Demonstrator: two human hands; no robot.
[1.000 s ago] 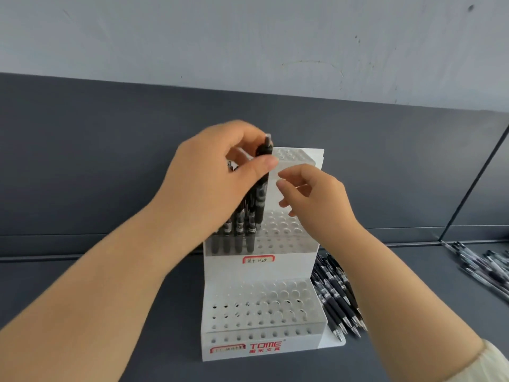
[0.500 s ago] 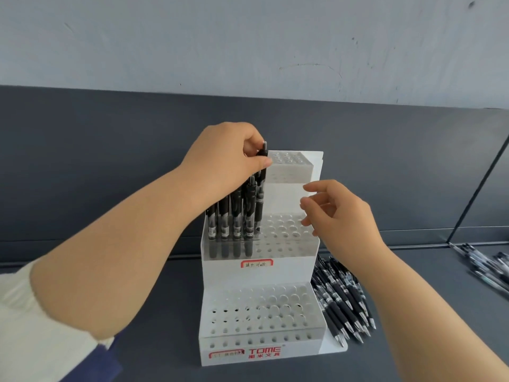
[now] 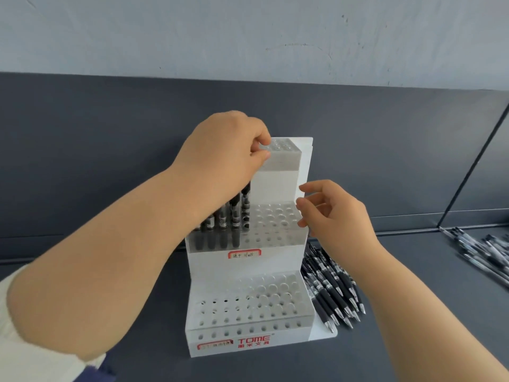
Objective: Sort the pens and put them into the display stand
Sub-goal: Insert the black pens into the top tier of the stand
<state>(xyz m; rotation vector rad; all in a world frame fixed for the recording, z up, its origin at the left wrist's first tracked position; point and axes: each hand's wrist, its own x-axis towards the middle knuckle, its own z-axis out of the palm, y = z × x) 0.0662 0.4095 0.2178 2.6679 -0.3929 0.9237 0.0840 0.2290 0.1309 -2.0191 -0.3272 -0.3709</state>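
Pens (image 3: 220, 224) set upright in middle tier of stand (image 3: 275, 264), left; rightmost pen (image 3: 245, 205) pinched at top by left hand (image 3: 228, 153), likely for seating; right hand (image 3: 338, 219) loosely curled, empty, near right edge.

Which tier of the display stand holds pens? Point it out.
The middle tier: black pens stand in its left holes. The top tier and bottom tier show none.

The brand lettering (image 3: 253, 340) "TOME" is printed in red on the lowest front face of the display stand (image 3: 289, 336). A row of small red characters (image 3: 252, 344) is set beneath it but cannot be read. Handwriting, possibly characters and digits, is carried on the red-framed middle-tier label (image 3: 244, 254). The red-framed bottom label (image 3: 214, 346) is illegible.
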